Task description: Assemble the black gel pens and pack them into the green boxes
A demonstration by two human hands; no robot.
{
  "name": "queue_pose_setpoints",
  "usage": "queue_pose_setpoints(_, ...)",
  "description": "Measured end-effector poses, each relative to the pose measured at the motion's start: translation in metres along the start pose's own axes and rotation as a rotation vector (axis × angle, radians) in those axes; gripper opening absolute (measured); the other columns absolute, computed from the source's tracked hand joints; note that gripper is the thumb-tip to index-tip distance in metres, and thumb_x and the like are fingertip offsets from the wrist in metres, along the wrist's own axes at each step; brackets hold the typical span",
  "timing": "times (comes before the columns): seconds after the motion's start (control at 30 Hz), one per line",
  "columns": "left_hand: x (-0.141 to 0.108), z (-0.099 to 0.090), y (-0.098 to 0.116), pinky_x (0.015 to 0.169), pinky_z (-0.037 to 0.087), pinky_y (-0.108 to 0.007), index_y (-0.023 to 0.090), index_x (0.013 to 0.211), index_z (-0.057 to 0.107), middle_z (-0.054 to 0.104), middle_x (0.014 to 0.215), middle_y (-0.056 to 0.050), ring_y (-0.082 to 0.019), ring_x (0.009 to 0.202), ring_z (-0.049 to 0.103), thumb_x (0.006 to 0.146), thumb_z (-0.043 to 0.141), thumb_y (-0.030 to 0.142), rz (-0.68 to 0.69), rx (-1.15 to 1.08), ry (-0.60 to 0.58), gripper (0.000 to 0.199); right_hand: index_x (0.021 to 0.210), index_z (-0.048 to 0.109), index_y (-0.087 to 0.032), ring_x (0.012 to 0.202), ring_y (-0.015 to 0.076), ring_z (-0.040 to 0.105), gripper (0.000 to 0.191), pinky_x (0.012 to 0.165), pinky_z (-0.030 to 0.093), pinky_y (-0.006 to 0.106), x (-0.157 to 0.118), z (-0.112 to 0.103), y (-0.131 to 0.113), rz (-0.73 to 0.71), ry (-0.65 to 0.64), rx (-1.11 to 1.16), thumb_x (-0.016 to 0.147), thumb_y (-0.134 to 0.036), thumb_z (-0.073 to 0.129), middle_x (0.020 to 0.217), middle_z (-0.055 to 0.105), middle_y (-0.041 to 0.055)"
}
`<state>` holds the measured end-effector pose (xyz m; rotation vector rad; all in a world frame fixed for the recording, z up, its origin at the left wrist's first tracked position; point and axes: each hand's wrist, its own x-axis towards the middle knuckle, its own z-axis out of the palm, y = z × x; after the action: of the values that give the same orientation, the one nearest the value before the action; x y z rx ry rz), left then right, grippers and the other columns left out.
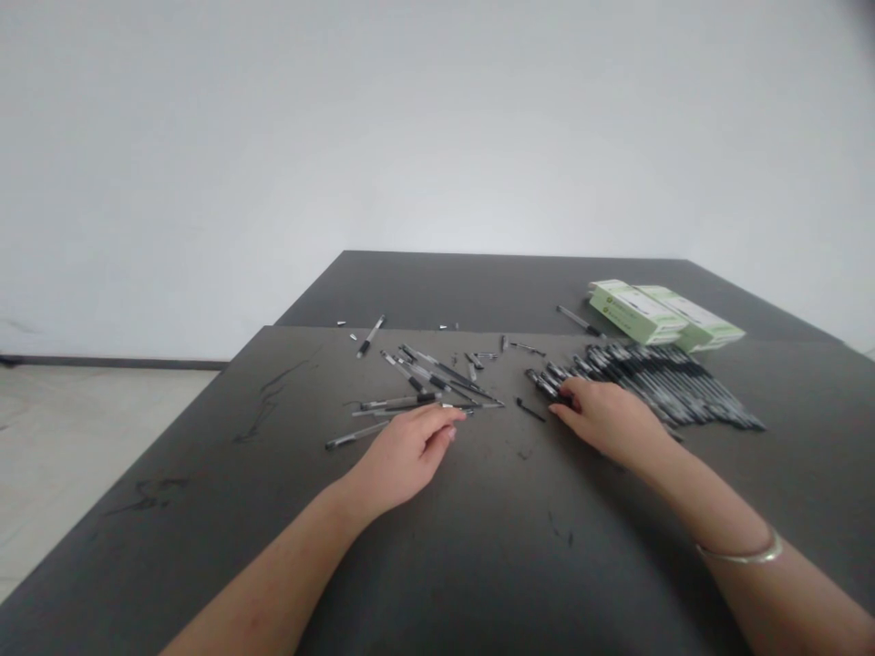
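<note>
My left hand (410,456) rests at the near side of a loose heap of clear and black pen parts (437,369). Its fingers are curled together; whatever is in them, if anything, is hidden. One clear pen barrel (355,435) pokes out to the left of that hand. On the other side, my right hand (608,419) is at the left end of a row of black gel pens (670,378) laid side by side. Its thumb and fingers close on a pen at that end, mostly covered by the hand. Between the hands lies a short black pen piece (530,410).
Two green and white boxes (635,312) stand behind the row of pens. A single pen (580,320) lies left of them, another pen (371,335) at the far left. Small tips and caps (473,362) are scattered mid-table. Dark smears mark the grey table (205,547).
</note>
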<state>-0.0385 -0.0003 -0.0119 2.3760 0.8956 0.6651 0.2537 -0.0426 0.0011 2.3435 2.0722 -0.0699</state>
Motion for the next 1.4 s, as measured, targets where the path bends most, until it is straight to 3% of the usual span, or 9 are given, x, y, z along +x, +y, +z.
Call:
queue_pose_setpoints(0.27, -0.001, -0.001, 0.003, 0.093, 0.05, -0.032, 0.019, 0.111, 0.067, 0.071, 0.108, -0.006, -0.018, 0.101, 0.065, 0.092, 0.047, 0.017, 0.016, -0.006, 0.002, 0.027, 0.087, 0.064, -0.019, 0.075, 0.0246, 0.067, 0.026, 0.059, 0.04, 0.03, 0.008, -0.009, -0.001, -0.024, 0.056, -0.058, 0.09, -0.04, 0.049, 0.086, 0.071, 0.0104)
queue_pose_setpoints(0.5, -0.001, 0.001, 0.001, 0.093, 0.05, -0.031, 0.02, 0.11, 0.068, 0.071, 0.107, -0.006, -0.018, 0.1, 0.065, 0.092, 0.047, 0.017, 0.044, -0.019, 0.011, 0.028, 0.103, 0.071, -0.013, 0.101, 0.0258, 0.064, 0.031, 0.086, 0.044, 0.031, 0.068, -0.013, -0.002, -0.109, 0.114, -0.021, 0.089, -0.02, 0.045, 0.108, 0.07, 0.0153)
queue_pose_setpoints(0.63, -0.001, 0.001, 0.0, 0.09, 0.051, -0.03, 0.019, 0.11, 0.067, 0.071, 0.105, -0.006, -0.018, 0.098, 0.065, 0.092, 0.046, 0.016, 0.03, -0.017, 0.02, 0.028, 0.104, 0.071, -0.009, 0.099, 0.0259, 0.066, 0.03, 0.085, 0.045, 0.03, 0.1, -0.006, -0.002, -0.1, 0.084, 0.0, 0.086, -0.021, 0.051, 0.106, 0.072, 0.0166)
queue_pose_setpoints(0.77, -0.001, 0.0, 0.001, 0.09, 0.051, -0.031, 0.019, 0.109, 0.068, 0.071, 0.105, -0.006, -0.018, 0.097, 0.066, 0.092, 0.046, 0.016, 0.041, -0.023, 0.01, 0.027, 0.096, 0.073, -0.012, 0.091, 0.0257, 0.068, 0.024, 0.077, 0.046, 0.03, 0.113, 0.0, -0.001, -0.088, 0.046, 0.017, 0.085, -0.024, 0.055, 0.097, 0.074, 0.0142)
queue_pose_setpoints(1.03, -0.001, 0.0, 0.002, 0.09, 0.051, -0.031, 0.019, 0.108, 0.068, 0.071, 0.106, -0.007, -0.018, 0.097, 0.065, 0.092, 0.046, 0.016, 0.037, -0.011, -0.009, 0.027, 0.093, 0.071, -0.014, 0.087, 0.0249, 0.067, 0.019, 0.073, 0.045, 0.029, 0.107, 0.001, -0.005, -0.107, 0.016, 0.073, 0.085, -0.024, 0.058, 0.092, 0.074, 0.0126)
queue_pose_setpoints(1.23, -0.001, 0.0, 0.002, 0.09, 0.05, -0.031, 0.019, 0.109, 0.067, 0.07, 0.105, -0.006, -0.018, 0.098, 0.065, 0.092, 0.046, 0.015, 0.034, -0.021, 0.003, 0.027, 0.099, 0.067, -0.015, 0.088, 0.0235, 0.067, 0.023, 0.076, 0.045, 0.029, 0.082, -0.016, -0.018, -0.173, 0.057, 0.199, 0.091, -0.024, 0.048, 0.093, 0.073, 0.0114)
queue_pose_setpoints(1.33, -0.001, -0.001, 0.002, 0.09, 0.05, -0.031, 0.019, 0.11, 0.067, 0.07, 0.106, -0.006, -0.018, 0.098, 0.065, 0.093, 0.046, 0.016, 0.032, -0.031, 0.024, 0.027, 0.102, 0.064, -0.019, 0.082, 0.0177, 0.066, 0.024, 0.074, 0.047, 0.026, 0.062, -0.024, -0.03, -0.262, 0.037, 0.368, 0.093, -0.029, 0.043, 0.087, 0.072, 0.0042)
queue_pose_setpoints(1.4, 0.0, -0.001, 0.003, 0.089, 0.05, -0.03, 0.019, 0.11, 0.066, 0.07, 0.105, -0.006, -0.018, 0.097, 0.065, 0.093, 0.046, 0.017, 0.028, -0.034, 0.043, 0.027, 0.095, 0.062, -0.018, 0.075, 0.017, 0.065, 0.024, 0.07, 0.048, 0.027, 0.047, -0.026, -0.039, -0.331, -0.045, 0.727, 0.092, -0.035, 0.046, 0.079, 0.069, 0.0026)
